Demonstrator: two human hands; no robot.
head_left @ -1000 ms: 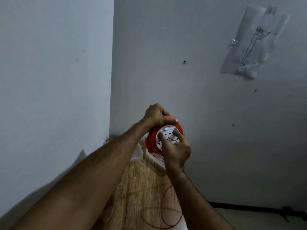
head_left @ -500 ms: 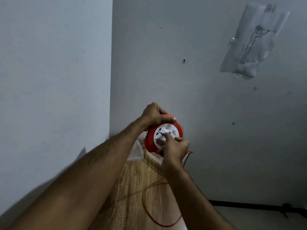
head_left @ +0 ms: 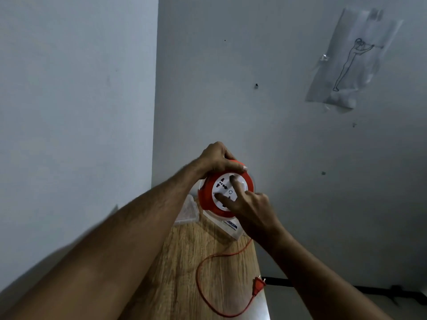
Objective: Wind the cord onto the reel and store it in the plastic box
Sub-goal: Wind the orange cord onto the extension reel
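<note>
Head view: two hands, left hand [head_left: 217, 159], right hand [head_left: 248, 205], one reel [head_left: 209, 192], one cord [head_left: 203, 294].

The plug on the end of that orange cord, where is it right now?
In the head view, the plug lies low and right, at the wooden table's right edge, below the right hand and the reel.

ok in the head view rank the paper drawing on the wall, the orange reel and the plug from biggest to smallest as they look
1. Paper drawing, largest, though it hangs far off.
2. Orange reel, partly covered by both hands.
3. Plug, clearly smallest.
</note>
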